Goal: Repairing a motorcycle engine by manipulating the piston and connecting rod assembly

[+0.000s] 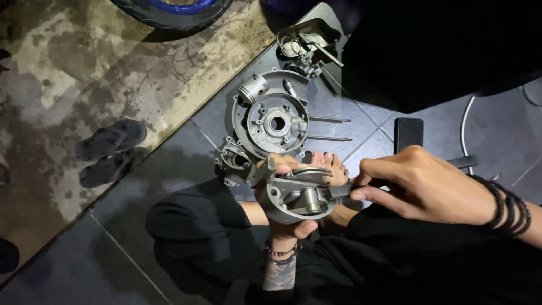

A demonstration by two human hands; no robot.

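Observation:
My left hand (285, 223) grips a round grey metal engine part (296, 195) from below, holding it above my lap. My right hand (420, 183) comes in from the right and pinches a dark tool (339, 192) whose tip rests on that part. On the dark tiled floor beyond my bare foot (333, 169) lies a large round engine casing (271, 121) with a piston (253, 88) resting on its upper left edge. A smaller metal piece (234, 158) lies by the casing's lower left.
A small metal tray (307, 36) with loose parts sits further back. Two thin rods (330, 129) lie right of the casing. A dark phone (408, 133) and a white cable (464, 124) are at right. A pair of sandals (110, 149) rests on the concrete left.

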